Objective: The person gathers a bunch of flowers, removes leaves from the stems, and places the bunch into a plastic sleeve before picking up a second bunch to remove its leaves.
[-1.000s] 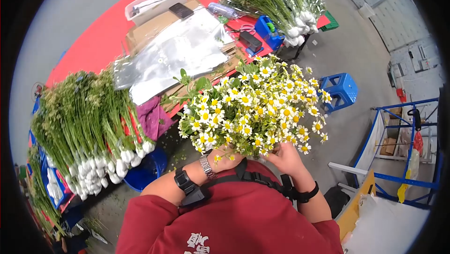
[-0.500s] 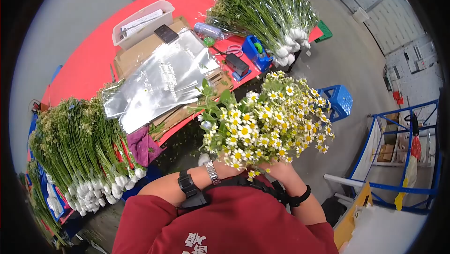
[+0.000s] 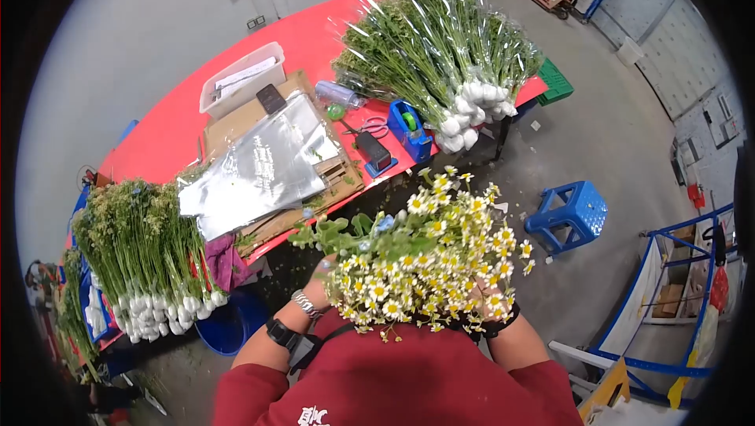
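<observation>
Red table (image 3: 181,112) receded; daisy bunch (image 3: 429,257) lowered, hiding hands.

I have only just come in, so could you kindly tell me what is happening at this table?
A person in a red shirt holds a bunch of small daisy-like flowers close to the chest. The left hand is under the bunch; the right hand is hidden behind the blooms. On the red table lie clear plastic sleeves, a blue tape dispenser, and wrapped flower bundles at the far end.
</observation>
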Demonstrator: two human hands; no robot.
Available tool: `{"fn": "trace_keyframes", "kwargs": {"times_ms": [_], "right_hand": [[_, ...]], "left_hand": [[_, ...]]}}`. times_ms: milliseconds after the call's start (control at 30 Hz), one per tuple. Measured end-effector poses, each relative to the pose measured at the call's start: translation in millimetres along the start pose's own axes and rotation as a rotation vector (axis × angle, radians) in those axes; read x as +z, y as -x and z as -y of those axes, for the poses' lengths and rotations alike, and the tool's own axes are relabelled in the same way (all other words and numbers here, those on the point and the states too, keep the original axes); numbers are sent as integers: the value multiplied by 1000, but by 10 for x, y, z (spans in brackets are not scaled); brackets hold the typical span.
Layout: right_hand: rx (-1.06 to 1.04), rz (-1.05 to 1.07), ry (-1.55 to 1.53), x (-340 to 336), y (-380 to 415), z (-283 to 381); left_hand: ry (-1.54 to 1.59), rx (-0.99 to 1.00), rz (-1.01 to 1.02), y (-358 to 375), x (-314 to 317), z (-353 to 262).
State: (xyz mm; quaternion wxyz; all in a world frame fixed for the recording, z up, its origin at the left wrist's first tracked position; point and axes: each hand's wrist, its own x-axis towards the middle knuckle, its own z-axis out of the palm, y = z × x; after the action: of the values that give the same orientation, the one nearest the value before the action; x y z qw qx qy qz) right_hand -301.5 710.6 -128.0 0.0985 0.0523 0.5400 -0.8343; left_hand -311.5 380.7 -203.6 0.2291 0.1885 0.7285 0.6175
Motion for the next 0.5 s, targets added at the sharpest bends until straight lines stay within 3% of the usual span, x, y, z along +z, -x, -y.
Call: {"fn": "trace_keyframes", "kwargs": {"times_ms": [67,133,167,200,233,267,300,433,500], "right_hand": [[26,-14,-126,-147,-77,-12],[62,-30,-249,-229,-197,-35],[67,-26,-254,-250,-273,-47],[134,-57,-351,-264,-373,-84],[201,-88,-444,-261,-453,-104],[-158,36,159,-190,-326,-5],[-251,76,357,-168,-329,36],[-299,129,716,-22,-548,117],[-390,131,905,63,-703,90]], "left_hand": [[118,-87,-129,174,-63,136],[-554,-11,-325,295,-38,-223],[-755,142,-408,338,-80,-147],[-759,135,-411,395,-105,9],[-389,-104,-532,457,-126,202],[-7,-334,-637,484,-152,302],[-49,-386,-672,415,-166,-39],[-107,-375,-774,201,-428,-331],[-165,-379,-747,70,-697,-193]]}}
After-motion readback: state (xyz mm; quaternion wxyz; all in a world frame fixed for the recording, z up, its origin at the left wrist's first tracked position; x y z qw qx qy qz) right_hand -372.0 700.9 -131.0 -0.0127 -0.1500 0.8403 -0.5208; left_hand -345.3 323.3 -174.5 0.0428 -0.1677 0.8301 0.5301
